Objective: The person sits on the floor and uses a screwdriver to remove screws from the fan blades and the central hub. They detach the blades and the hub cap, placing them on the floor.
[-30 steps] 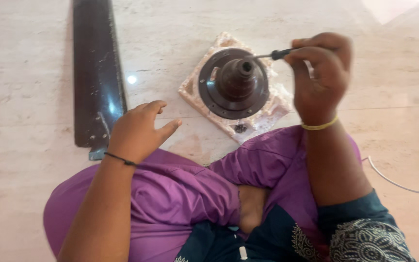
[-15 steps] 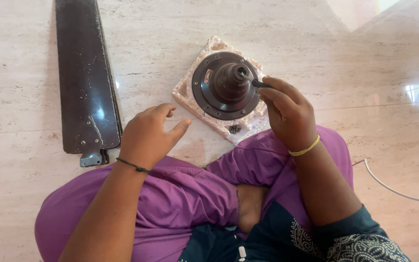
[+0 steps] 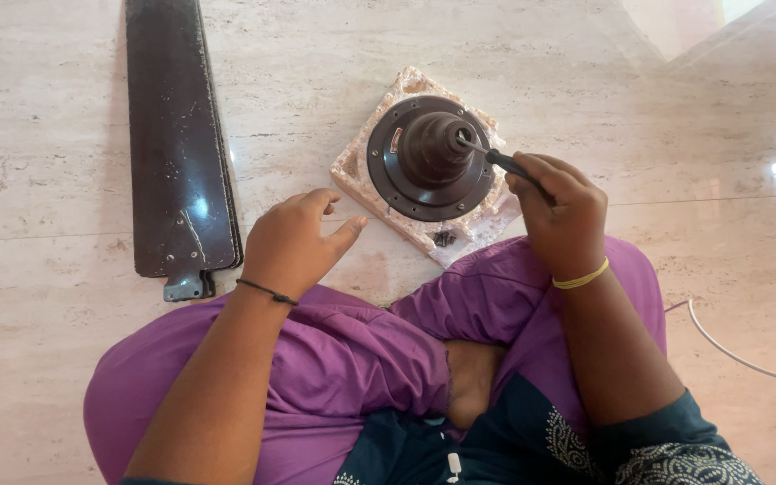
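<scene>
**Screwdriver tip at the hub of a brown fan motor**

While the person sits cross-legged on the pale marble floor (image 3: 586, 81), the right hand (image 3: 560, 214) is closed around a black-handled screwdriver (image 3: 496, 158); the thin metal shaft slants up and to the left, and its tip rests at the top of the hub of the brown fan motor (image 3: 431, 158); whether the tip sits in a screw cannot be told. The motor is a round, dark brown disc with a stepped cone rising from its middle; it lies on a square block of white foam packing (image 3: 424, 230), which is turned cornerwise to the person and sits just beyond the knees. A few small dark screws (image 3: 445, 238) lie on the near corner of the foam, just beside the motor's rim. The left hand (image 3: 296, 241) holds nothing; its fingers are loosely curled and the thumb points toward the foam block, close to it but apart, above the purple trouser knee (image 3: 334, 359). A long dark brown fan blade (image 3: 177, 135) with a metal bracket at its near end lies flat on the floor well to the left of the motor; a thin white cable (image 3: 738, 355) curves across the floor at the right.
</scene>
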